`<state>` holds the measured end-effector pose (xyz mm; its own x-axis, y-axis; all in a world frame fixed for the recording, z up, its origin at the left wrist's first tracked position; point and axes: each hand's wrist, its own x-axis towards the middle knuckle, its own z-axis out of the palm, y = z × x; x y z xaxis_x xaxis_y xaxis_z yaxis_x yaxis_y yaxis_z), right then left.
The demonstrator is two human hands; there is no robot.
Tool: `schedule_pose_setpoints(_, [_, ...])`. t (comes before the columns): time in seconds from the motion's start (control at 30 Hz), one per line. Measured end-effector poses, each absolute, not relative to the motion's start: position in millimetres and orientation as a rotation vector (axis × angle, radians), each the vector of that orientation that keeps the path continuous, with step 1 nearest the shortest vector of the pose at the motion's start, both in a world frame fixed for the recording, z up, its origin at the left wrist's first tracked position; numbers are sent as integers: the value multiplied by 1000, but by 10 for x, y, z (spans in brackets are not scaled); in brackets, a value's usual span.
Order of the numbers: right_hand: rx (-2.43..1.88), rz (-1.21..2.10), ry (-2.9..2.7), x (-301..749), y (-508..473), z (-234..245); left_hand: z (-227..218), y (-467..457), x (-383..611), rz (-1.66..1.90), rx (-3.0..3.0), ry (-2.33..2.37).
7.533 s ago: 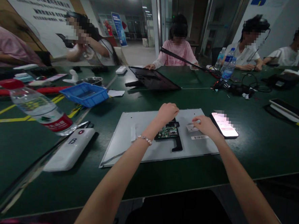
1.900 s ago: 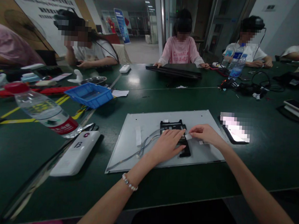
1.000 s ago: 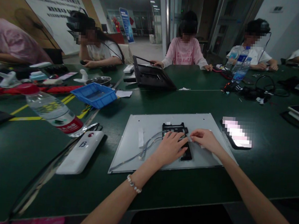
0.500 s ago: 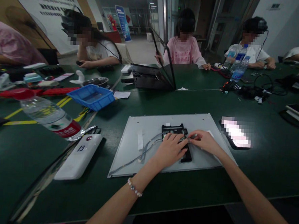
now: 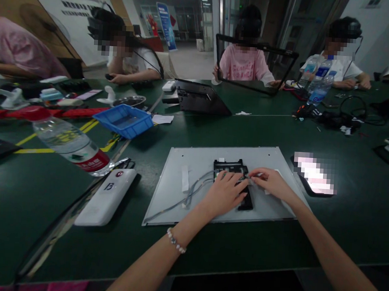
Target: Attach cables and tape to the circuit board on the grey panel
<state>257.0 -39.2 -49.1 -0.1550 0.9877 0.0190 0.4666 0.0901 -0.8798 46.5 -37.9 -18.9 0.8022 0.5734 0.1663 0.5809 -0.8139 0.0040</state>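
A grey metal panel (image 5: 169, 174) lies flat on the green table before me, a black plastic frame with a circuit board (image 5: 248, 201) on its middle. My left hand (image 5: 226, 189) rests over this frame, fingers spread and pressing down on it. At the frame's right edge, the thumb and fingers of my right hand (image 5: 269, 183) are pinched together; whatever they hold is too small to make out. Thin grey cables (image 5: 195, 185) run from under my left hand across the panel's left part. A white strip (image 5: 185, 178) is stuck beside them.
A white power bank marked 13 (image 5: 105, 197) and a tilted water bottle (image 5: 72, 144) are left of the panel. Right of it lies a lit phone (image 5: 314, 175). A blue tray (image 5: 125, 121) stands farther back. Across the table a person holds a black screen frame (image 5: 256, 44).
My hands stay at the black frame, nearly unmoved. The person opposite has lifted the screen frame away from the black panel and turned it upright. The view has shifted slightly.
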Motion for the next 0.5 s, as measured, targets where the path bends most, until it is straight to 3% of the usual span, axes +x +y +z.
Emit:
schedule_pose_setpoints(0.23, [-1496, 1013, -1759, 2573, -415, -439, -203, -378, 474, -226, -2920, -956])
schedule_pose_setpoints(0.5, [-1469, 810, -1894, 2599, -420, -455, -199, -380, 462, -246, -2930, -961])
